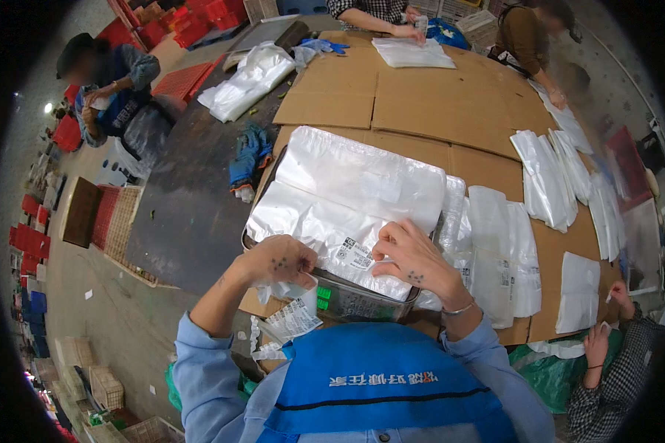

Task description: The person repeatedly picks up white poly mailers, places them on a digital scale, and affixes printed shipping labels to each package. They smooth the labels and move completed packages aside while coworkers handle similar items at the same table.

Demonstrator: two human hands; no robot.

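Observation:
A stack of clear plastic bags (360,177) lies flat on top of a metal-rimmed container (360,302) right in front of me. My left hand (282,260) is at the stack's near left corner, its fingers closed on a strip of printed labels (293,318) that hangs down beside the container. My right hand (413,257) rests at the near right part of the stack, thumb and fingers bent beside a printed label (357,253) on the top bag; whether it pinches anything is unclear.
More plastic bags (490,255) lie in rows to the right on the cardboard (438,105). Blue gloves (249,158) and a bag pile (249,80) lie left on the dark tabletop (188,194). Several co-workers stand around; one co-worker's hands (596,354) are at the lower right.

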